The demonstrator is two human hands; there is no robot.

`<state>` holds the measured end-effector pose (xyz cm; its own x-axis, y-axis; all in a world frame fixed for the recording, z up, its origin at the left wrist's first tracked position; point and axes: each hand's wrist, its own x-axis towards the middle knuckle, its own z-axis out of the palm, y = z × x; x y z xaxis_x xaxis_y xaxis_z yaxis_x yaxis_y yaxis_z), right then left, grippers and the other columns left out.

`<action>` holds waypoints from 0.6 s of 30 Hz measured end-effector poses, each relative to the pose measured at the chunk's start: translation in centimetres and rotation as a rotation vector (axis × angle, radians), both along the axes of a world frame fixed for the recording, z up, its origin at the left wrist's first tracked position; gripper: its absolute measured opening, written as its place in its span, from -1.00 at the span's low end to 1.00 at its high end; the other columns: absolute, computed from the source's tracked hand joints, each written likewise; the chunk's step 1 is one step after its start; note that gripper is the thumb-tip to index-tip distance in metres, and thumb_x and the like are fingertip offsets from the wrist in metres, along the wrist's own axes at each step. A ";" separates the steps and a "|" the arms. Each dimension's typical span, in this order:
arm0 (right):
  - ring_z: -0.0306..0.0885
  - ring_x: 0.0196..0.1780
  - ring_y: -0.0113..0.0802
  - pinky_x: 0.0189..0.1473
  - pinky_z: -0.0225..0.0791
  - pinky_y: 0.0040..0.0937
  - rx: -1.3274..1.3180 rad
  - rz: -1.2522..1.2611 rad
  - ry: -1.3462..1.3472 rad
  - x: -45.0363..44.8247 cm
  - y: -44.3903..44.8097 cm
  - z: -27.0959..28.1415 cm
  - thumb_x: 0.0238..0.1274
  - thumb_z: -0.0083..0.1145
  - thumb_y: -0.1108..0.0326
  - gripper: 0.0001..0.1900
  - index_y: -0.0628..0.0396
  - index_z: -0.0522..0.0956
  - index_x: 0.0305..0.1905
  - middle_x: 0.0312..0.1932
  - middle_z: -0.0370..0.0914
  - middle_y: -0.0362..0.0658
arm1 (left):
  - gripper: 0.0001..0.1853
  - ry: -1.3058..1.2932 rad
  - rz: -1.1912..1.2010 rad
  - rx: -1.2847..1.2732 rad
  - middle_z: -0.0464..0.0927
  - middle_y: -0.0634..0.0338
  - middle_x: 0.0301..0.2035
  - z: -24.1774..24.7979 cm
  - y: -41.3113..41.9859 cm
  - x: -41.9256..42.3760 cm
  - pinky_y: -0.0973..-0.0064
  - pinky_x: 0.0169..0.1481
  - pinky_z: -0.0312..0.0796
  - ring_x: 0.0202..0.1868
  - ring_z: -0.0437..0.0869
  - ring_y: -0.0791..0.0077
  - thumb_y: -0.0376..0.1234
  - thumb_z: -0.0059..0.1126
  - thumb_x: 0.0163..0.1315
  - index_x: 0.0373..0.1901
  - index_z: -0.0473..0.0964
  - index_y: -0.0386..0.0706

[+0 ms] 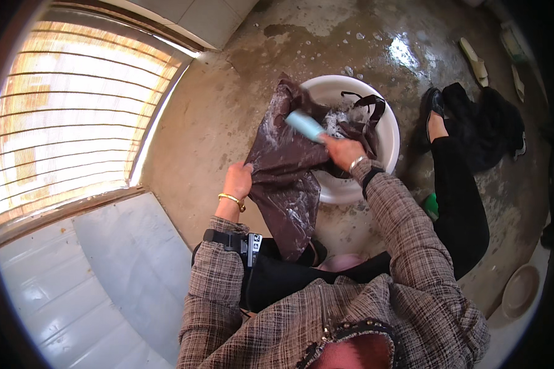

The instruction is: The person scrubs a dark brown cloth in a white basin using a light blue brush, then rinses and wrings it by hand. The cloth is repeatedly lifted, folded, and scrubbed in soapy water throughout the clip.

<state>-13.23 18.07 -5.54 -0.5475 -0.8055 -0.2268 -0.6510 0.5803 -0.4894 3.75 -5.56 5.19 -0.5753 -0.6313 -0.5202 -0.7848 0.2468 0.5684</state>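
My left hand [239, 181] grips the edge of a dark brown cloth [281, 152] that has streaks of white suds on it. The cloth is stretched from that hand over the rim of a round white basin [391, 147], and a part hangs down towards my legs. In my right hand [344, 150] is a light blue brush [304, 125], blurred, lying over the cloth; its bristles are hidden. More of the brown cloth, with straps, rests in the basin among foam.
Wet concrete floor [323, 39] surrounds the basin. A black garment [482, 124] lies at the right by my shoe, with pale slippers [474, 62] beyond it. A green object [430, 206] is beside my leg. A slatted blind [74, 110] and pale panels [129, 258] stand at the left.
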 end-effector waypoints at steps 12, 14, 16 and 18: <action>0.61 -0.37 0.03 -0.36 0.47 -0.04 0.227 -0.319 0.040 5.3 0.6 1.6 0.31 -0.11 0.18 -0.59 -0.34 0.36 0.25 -0.45 0.61 0.04 | -0.71 0.084 -0.096 -0.166 0.55 -0.29 -0.31 0.1 -0.2 -1.4 0.17 -0.09 0.37 -0.19 0.55 -0.20 -0.31 -0.07 0.22 -0.28 0.49 -0.41; 0.60 -0.39 0.07 -0.35 0.47 0.01 0.082 -0.374 -0.079 5.5 0.4 2.3 0.29 -0.08 0.16 -0.59 -0.32 0.38 0.24 -0.49 0.59 0.05 | -0.71 0.105 0.015 -0.081 0.55 -0.27 -0.32 0.4 -0.1 -1.5 0.19 -0.10 0.36 -0.20 0.57 -0.14 -0.32 -0.07 0.22 -0.27 0.48 -0.42; 0.59 -0.37 0.09 -0.30 0.45 0.06 -0.028 -0.338 -0.204 5.3 0.2 2.7 0.28 -0.08 0.13 -0.56 -0.38 0.33 0.27 -0.49 0.58 0.09 | -0.71 0.145 -0.040 -0.078 0.55 -0.26 -0.34 0.6 0.2 -1.7 0.21 -0.11 0.36 -0.23 0.57 -0.11 -0.32 -0.07 0.22 -0.28 0.48 -0.42; 0.59 -0.36 0.09 -0.28 0.45 0.04 -0.061 -0.173 -0.278 4.9 0.3 2.7 0.28 -0.07 0.15 -0.54 -0.44 0.30 0.29 -0.48 0.57 0.08 | -0.72 0.183 -0.022 -0.006 0.57 -0.18 -0.36 1.0 0.6 -1.7 0.27 -0.13 0.36 -0.28 0.58 0.05 -0.33 -0.07 0.23 -0.25 0.48 -0.42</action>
